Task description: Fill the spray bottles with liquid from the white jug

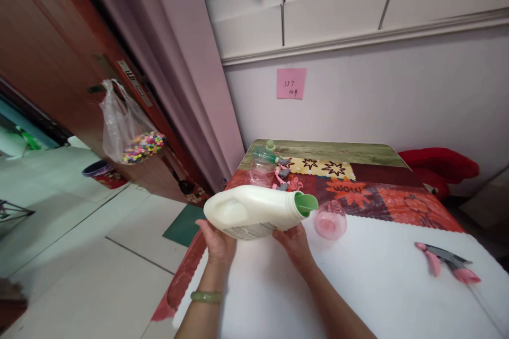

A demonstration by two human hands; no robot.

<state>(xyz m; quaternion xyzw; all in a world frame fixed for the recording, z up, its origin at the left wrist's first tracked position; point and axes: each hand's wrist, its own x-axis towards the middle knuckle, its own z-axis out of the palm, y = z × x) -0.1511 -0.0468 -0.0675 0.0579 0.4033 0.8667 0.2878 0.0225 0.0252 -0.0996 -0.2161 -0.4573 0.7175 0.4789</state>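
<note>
A white detergent jug (254, 206) with a green pouring spout is lying nearly sideways above the table, its uncapped mouth pointing right. My left hand (218, 243) supports its base end from below, thumb out to the side. Under the neck end, my right hand (294, 246) grips the jug, the fingers partly hidden behind it. Just right of the spout stands a see-through pink bottle (331, 221) without a top. A pink and grey trigger spray head (447, 264) with a thin tube rests on the white mat at the right.
Clear spray bottles (262, 167) with pink and grey heads are grouped at the table's back left. A white mat (369, 296) covers the front of the patterned table. A bag of colourful bits (139, 143) hangs from the door handle; a red object (437, 167) lies behind the table.
</note>
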